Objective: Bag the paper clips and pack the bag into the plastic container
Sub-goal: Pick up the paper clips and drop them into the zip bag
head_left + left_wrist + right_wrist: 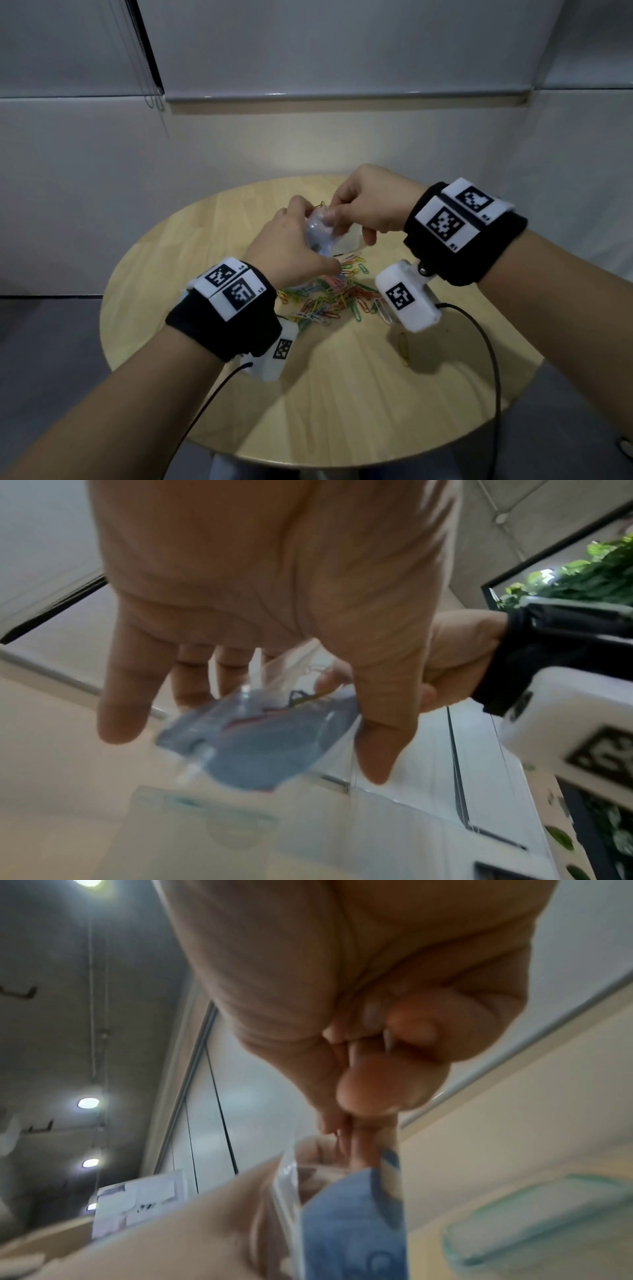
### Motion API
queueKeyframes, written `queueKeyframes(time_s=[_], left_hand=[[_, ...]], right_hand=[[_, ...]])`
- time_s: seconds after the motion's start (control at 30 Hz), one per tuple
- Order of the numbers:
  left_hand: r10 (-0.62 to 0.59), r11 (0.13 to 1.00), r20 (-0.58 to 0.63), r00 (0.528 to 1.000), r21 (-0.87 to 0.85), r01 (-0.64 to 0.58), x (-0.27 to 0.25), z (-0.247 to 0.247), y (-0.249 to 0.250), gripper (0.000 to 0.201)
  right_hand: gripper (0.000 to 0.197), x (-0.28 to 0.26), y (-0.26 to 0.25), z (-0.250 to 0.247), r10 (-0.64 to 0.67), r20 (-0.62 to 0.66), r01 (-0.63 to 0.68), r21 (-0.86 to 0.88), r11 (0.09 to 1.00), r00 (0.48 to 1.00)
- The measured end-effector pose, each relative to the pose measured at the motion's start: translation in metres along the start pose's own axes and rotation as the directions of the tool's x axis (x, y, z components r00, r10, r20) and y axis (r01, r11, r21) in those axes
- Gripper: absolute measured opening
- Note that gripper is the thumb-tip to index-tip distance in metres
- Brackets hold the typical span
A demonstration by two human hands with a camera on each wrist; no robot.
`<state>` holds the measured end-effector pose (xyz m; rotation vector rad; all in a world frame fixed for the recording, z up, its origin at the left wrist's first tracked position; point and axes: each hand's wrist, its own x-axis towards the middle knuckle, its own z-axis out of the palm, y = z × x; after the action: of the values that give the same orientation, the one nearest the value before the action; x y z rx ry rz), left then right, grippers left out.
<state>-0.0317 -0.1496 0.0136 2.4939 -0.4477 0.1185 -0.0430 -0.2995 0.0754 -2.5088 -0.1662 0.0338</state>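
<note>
A: Report the hands, left to right.

B: Two hands, both raised above the round table (pixel 342 394). The left hand (pixel 291 246) grips the small clear bag (pixel 320 233); thumb and fingers are curled round its sides. From the left wrist, the bag (pixel 270 739) sits between the thumb and the fingers, blue-tinted, with a few clips inside, too blurred to count.

A: The right hand?

B: The right hand (pixel 371 202) pinches at the bag's mouth, thumb against fingertips, the other fingers curled. One paper clip (pixel 320 205) sticks up just above the opening, between the two hands. From the right wrist, the fingertips (pixel 363 1131) meet at the bag's top edge (pixel 387 1158).

A: Count the remaining items.

B: One loose pile of coloured paper clips (pixel 332 298) lies on the table below the hands; the clips overlap and cannot be counted. One single clip (pixel 404 346) lies apart, nearer the person on the right. One plastic container (pixel 346 245), mostly hidden behind the hands; the right wrist view shows it (pixel 548 1223) flat on the table, blurred.

A: Edges and free room?

B: The pile is near the table's centre, well clear of every edge. Bare wood surrounds it: a wide band on the near side and narrower margins left and right.
</note>
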Motion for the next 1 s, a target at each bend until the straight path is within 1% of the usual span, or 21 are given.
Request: queueKeyframes(time_s=[0.07, 0.13, 0.2, 0.27, 0.33, 0.4, 0.43, 0.47, 0.53, 0.57, 0.6, 0.67, 0.7, 0.73, 0.77, 0.8, 0.83, 0.87, 0.9, 0.93, 1.0], left_hand=[[0.037, 0.999, 0.014, 0.999, 0.039, -0.038, -0.003, 0.002, -0.001, 0.089], [0.074, 0.993, 0.027, 0.997, 0.092, -0.076, -0.005, 0.004, -0.002, 0.093], [0.09, 0.994, 0.022, 0.996, 0.068, -0.091, -0.006, 0.003, -0.001, 0.093], [0.122, 0.991, 0.008, 0.992, 0.055, -0.123, -0.005, 0.002, 0.0, 0.09], [0.145, 0.989, 0.005, 0.989, 0.035, -0.146, -0.004, 0.001, -0.001, 0.087], [0.143, 0.989, 0.009, 0.99, -0.025, -0.143, -0.004, 0.002, -0.002, 0.087], [0.141, 0.988, 0.009, 0.99, -0.059, -0.14, -0.005, 0.002, -0.001, 0.087], [0.143, 0.986, 0.004, 0.99, -0.088, -0.142, -0.006, 0.003, 0.0, 0.087], [0.135, 0.982, -0.008, 0.991, -0.132, -0.135, -0.007, 0.002, 0.003, 0.086], [0.119, 0.981, -0.012, 0.993, -0.153, -0.119, -0.007, 0.0, 0.004, 0.083], [0.094, 0.979, -0.014, 0.995, -0.18, -0.095, -0.007, -0.002, 0.003, 0.079], [0.041, 0.972, -0.002, 0.999, -0.231, -0.041, -0.007, -0.006, -0.002, 0.077], [0.022, 0.969, 0.006, 1.0, -0.245, -0.02, -0.007, -0.008, -0.006, 0.078], [0.007, 0.968, 0.009, 1.0, -0.25, -0.004, -0.008, -0.009, -0.011, 0.078], [-0.006, 0.969, 0.009, 1.0, -0.248, 0.008, -0.009, -0.009, -0.015, 0.078], [-0.018, 0.97, 0.008, 1.0, -0.242, 0.019, -0.01, -0.009, -0.018, 0.078], [-0.028, 0.971, 0.006, 1.0, -0.236, 0.028, -0.012, -0.01, -0.021, 0.077], [-0.037, 0.972, 0.003, 0.999, -0.233, 0.037, -0.013, -0.01, -0.024, 0.076], [-0.048, 0.971, 0.002, 0.999, -0.236, 0.048, -0.013, -0.011, -0.027, 0.075], [-0.061, 0.968, 0.0, 0.998, -0.243, 0.059, -0.013, -0.011, -0.029, 0.075], [-0.073, 0.967, -0.005, 0.997, -0.245, 0.07, -0.011, -0.013, -0.033, 0.075]], right_hand=[[0.004, 0.001, 0.003, -0.003, 0.004, -0.051, 0.001, 0.105, 0.994, 0.999], [0.013, 0.0, 0.007, -0.004, -0.024, -0.092, 0.037, 0.141, 0.989, 0.995], [0.019, -0.001, 0.009, -0.002, -0.052, -0.066, 0.06, 0.135, 0.989, 0.996], [0.018, 0.0, 0.012, 0.001, -0.076, -0.069, 0.084, 0.123, 0.989, 0.995], [0.018, 0.003, 0.013, 0.003, -0.089, -0.143, 0.107, 0.123, 0.987, 0.986], [0.027, 0.005, 0.014, 0.003, -0.087, -0.2, 0.114, 0.129, 0.985, 0.976], [0.033, 0.006, 0.016, 0.004, -0.073, -0.192, 0.099, 0.13, 0.987, 0.979], [0.036, 0.007, 0.017, 0.004, -0.055, -0.153, 0.077, 0.142, 0.987, 0.987], [0.03, 0.011, 0.021, 0.003, -0.004, -0.016, 0.008, 0.24, 0.971, 1.0], [0.023, 0.013, 0.023, 0.003, 0.017, 0.053, -0.033, 0.336, 0.941, 0.998], [0.018, 0.015, 0.027, 0.002, 0.027, 0.114, -0.076, 0.45, 0.89, 0.993], [0.02, 0.02, 0.038, 0.003, 0.045, 0.172, -0.144, 0.628, 0.765, 0.984], [0.024, 0.023, 0.046, 0.004, 0.076, 0.168, -0.168, 0.64, 0.75, 0.983], [0.027, 0.025, 0.053, 0.006, 0.116, 0.151, -0.183, 0.58, 0.794, 0.982], [0.028, 0.025, 0.06, 0.01, 0.148, 0.134, -0.192, 0.434, 0.88, 0.98], [0.027, 0.025, 0.066, 0.014, 0.166, 0.146, -0.195, 0.214, 0.957, 0.975], [0.027, 0.025, 0.071, 0.019, 0.183, 0.185, -0.182, -0.024, 0.983, 0.966], [0.031, 0.023, 0.073, 0.025, 0.201, 0.222, -0.151, -0.224, 0.963, 0.954], [0.038, 0.019, 0.072, 0.031, 0.198, 0.244, -0.104, -0.349, 0.931, 0.95], [0.047, 0.017, 0.071, 0.036, 0.168, 0.256, -0.052, -0.405, 0.913, 0.952], [0.061, 0.013, 0.067, 0.046, 0.059, 0.278, 0.061, -0.404, 0.913, 0.959]])
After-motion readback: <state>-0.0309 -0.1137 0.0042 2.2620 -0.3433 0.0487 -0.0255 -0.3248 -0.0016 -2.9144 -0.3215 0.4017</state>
